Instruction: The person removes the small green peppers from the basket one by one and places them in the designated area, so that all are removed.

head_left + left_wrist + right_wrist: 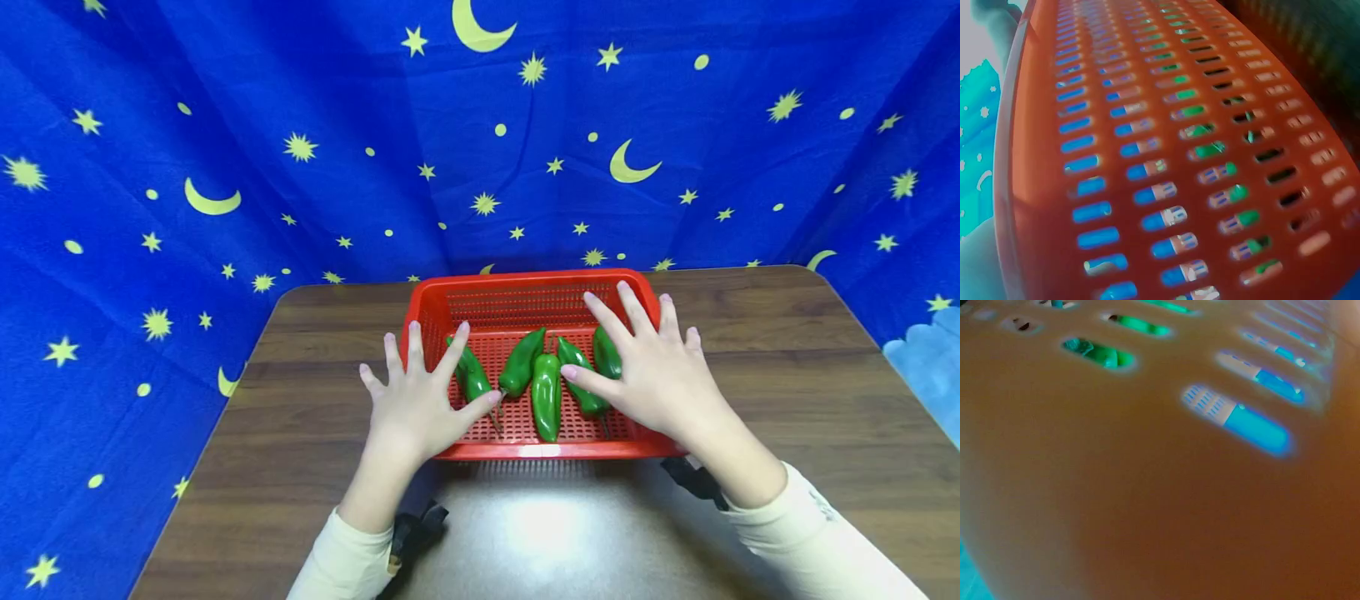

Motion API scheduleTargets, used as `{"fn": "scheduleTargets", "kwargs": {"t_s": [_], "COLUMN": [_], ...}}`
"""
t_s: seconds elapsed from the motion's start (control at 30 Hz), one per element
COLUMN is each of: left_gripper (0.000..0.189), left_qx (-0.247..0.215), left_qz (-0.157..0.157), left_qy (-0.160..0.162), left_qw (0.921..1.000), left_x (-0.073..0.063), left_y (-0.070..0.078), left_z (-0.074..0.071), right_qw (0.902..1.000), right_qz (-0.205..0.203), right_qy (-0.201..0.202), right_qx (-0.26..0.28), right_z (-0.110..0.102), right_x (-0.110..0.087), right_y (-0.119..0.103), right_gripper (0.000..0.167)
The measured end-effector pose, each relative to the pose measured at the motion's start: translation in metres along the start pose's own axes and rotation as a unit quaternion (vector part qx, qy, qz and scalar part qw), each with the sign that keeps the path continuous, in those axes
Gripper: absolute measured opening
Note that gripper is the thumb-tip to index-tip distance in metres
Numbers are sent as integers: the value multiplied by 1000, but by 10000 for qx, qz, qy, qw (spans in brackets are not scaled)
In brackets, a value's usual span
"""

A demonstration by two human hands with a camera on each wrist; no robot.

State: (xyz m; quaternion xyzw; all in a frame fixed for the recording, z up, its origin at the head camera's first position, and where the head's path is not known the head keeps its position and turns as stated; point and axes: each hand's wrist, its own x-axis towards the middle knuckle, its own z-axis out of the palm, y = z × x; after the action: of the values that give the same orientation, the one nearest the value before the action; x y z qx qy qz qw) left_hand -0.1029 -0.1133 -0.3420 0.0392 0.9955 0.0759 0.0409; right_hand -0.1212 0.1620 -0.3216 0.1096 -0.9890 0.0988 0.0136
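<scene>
Five glossy green plastic peppers (547, 393) already lying inside the red slotted plastic basket (525, 287) on the brown wooden desk (787, 400); left hand (416, 408) and right hand (660, 375) spread flat above (each grip open, holding nothing), apparently little left to do

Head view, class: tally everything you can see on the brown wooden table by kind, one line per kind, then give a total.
Green peppers: 5, all lying inside the basket
Red slotted plastic basket: 1, on the brown wooden table
Hands: 2, the left hand and right hand spread over the basket with straight fingers
Total: 8
</scene>
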Motion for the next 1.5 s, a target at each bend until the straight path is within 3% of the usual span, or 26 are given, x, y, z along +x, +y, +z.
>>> {"fn": "scheduleTargets", "kwargs": {"t_s": [0.2,0.43,0.97,1.2,1.5], "left_gripper": [98,105,123,125,137], "left_qx": [-97,-786,-1949,-1701,-1695], "left_qz": [179,377,186,357,435], "left_qy": [170,242,83,317,317], "left_qw": [9996,9959,9806,9843,9841], "left_x": [0,0,-8,-7,-8], "left_y": [-16,-37,-57,-59,-60], "left_z": [5,14,23,27,27], "right_qw": [10000,9996,9977,9957,9945], "right_qz": [-48,-166,-419,-718,-1035], "right_qy": [-22,170,390,473,41], "right_qx": [1,-166,-369,-350,-126], "right_z": [-2,-5,-27,-38,-52], "right_x": [-2,-5,-18,-14,7], "right_y": [2,6,16,5,-8], "right_gripper": [98,99,99,99,101]}}
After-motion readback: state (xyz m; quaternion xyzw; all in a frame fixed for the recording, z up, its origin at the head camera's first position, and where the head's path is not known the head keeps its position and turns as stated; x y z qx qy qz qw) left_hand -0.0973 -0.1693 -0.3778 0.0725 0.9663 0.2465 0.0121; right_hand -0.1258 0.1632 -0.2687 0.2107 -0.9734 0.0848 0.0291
